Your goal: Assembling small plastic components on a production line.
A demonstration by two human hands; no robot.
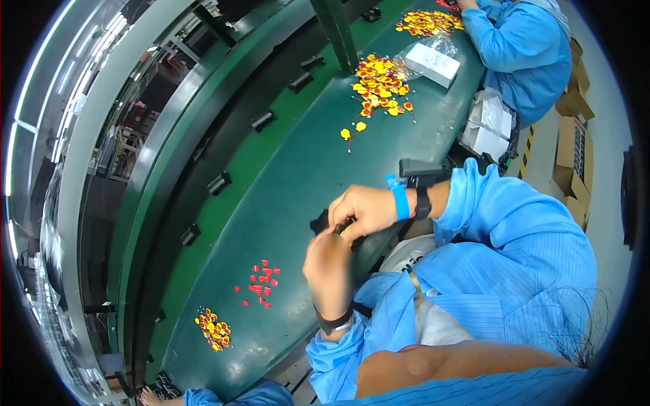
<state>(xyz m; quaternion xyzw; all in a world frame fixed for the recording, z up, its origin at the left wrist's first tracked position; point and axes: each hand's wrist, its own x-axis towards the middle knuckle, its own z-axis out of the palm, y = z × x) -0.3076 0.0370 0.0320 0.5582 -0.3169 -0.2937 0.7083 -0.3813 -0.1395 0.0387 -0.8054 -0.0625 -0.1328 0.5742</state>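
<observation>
My left hand, partly blurred, and my right hand, with a blue band at its wrist, meet above the green work surface. Between their closed fingers is a small black part, mostly covered by the fingers. A bit of a yellow piece shows under the right fingers, against the black part. To the left of my hands, small red pieces lie scattered on the surface. Further left sits a small heap of yellow-and-red pieces with thin leads.
A larger heap of yellow-and-red pieces lies beyond my hands, beside a white box and clear plastic. Black parts rest along a green conveyor. A co-worker in blue works at the far right; cardboard boxes stand behind.
</observation>
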